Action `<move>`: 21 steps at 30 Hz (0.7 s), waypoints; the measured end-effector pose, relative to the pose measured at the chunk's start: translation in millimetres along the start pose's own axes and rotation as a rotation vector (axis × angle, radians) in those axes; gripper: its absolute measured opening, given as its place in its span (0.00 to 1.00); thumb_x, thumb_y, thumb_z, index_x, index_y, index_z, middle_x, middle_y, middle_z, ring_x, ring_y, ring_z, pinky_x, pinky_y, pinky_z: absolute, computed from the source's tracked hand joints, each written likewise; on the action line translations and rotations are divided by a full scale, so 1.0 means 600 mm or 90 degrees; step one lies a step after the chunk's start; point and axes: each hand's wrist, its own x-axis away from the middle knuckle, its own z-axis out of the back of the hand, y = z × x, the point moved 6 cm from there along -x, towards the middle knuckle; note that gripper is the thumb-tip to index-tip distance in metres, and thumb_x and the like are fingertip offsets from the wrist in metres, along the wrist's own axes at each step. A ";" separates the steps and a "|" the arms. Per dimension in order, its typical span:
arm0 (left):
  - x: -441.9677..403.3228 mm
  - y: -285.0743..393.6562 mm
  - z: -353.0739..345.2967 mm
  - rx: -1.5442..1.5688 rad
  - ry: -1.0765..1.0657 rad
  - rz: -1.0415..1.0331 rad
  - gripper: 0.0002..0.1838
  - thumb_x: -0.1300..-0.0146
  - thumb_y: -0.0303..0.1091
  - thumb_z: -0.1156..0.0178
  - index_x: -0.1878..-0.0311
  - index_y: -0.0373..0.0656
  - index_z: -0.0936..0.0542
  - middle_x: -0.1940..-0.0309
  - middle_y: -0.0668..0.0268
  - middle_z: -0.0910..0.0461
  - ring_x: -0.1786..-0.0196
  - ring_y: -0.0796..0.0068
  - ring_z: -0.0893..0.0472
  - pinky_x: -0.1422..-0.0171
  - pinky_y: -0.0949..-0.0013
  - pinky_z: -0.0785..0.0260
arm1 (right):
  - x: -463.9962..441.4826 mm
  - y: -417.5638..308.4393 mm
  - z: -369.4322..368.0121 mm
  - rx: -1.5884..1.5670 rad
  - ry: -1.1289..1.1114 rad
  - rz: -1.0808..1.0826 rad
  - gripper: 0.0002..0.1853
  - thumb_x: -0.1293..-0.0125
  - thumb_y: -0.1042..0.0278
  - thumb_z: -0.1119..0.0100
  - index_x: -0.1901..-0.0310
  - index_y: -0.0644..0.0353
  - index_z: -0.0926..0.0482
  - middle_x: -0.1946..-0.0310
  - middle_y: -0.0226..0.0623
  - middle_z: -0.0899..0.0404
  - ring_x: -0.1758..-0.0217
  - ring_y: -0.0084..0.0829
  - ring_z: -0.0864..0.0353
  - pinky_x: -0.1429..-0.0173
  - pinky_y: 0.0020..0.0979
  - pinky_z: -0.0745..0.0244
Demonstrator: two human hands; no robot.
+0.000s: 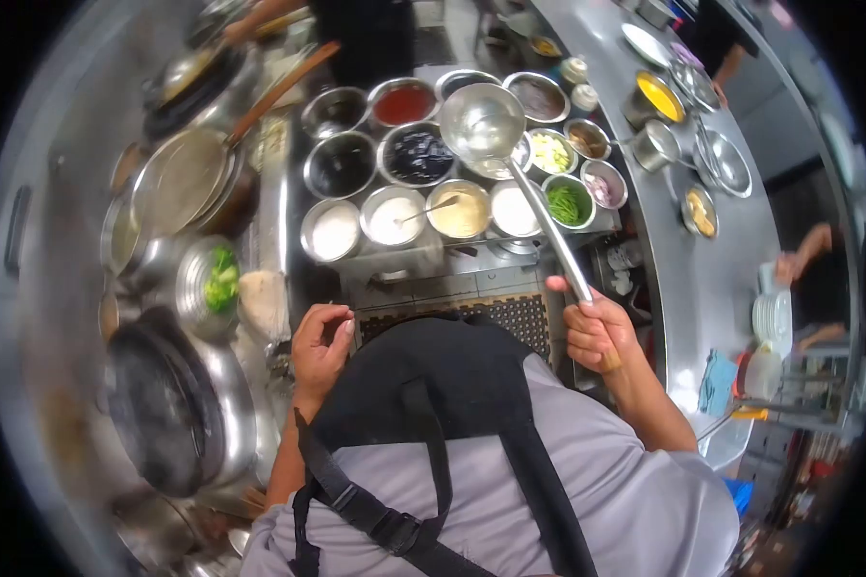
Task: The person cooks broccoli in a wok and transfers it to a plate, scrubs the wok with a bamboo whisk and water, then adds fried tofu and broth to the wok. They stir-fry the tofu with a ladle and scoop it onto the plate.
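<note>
1. Your right hand [598, 337] is clenched round the ladle [551, 223] handle (one digit sticks out left).
2. The ladle's cup slants up and away, above the far bowls [304, 233].
3. Your left hand [323, 348] is released, fingers loosely bent.
4. Farther left sit the greens [221, 279]; right, the steel counter [698, 288].

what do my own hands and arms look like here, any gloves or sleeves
Your left hand and right hand are bare: no gloves, and no watch or bracelet shows. The forearms are bare too, coming out of light grey sleeves.
</note>
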 end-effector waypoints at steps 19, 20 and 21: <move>0.378 -0.002 0.454 -0.586 0.611 0.065 0.14 0.39 0.30 0.36 0.51 0.37 0.21 0.60 0.56 0.21 0.55 0.58 0.20 0.50 0.61 0.27 | -0.265 0.538 -0.346 -0.109 -0.358 -0.705 0.30 0.26 0.70 0.59 0.26 0.67 0.51 0.74 0.32 0.31 0.82 0.21 0.29 0.76 0.27 0.30; 0.374 -0.031 0.458 -0.544 0.533 0.187 0.15 0.38 0.33 0.37 0.49 0.38 0.21 0.62 0.57 0.21 0.57 0.57 0.20 0.52 0.59 0.28 | -0.284 0.562 -0.345 -0.090 -0.362 -0.722 0.29 0.26 0.69 0.58 0.27 0.67 0.47 0.75 0.30 0.31 0.82 0.20 0.30 0.77 0.26 0.31; 0.373 -0.030 0.455 -0.543 0.542 0.181 0.15 0.38 0.33 0.37 0.49 0.38 0.21 0.62 0.57 0.21 0.57 0.57 0.20 0.52 0.59 0.28 | -0.313 0.576 -0.325 -0.005 -0.351 -0.717 0.28 0.27 0.69 0.56 0.28 0.66 0.45 0.76 0.28 0.32 0.83 0.19 0.31 0.78 0.25 0.32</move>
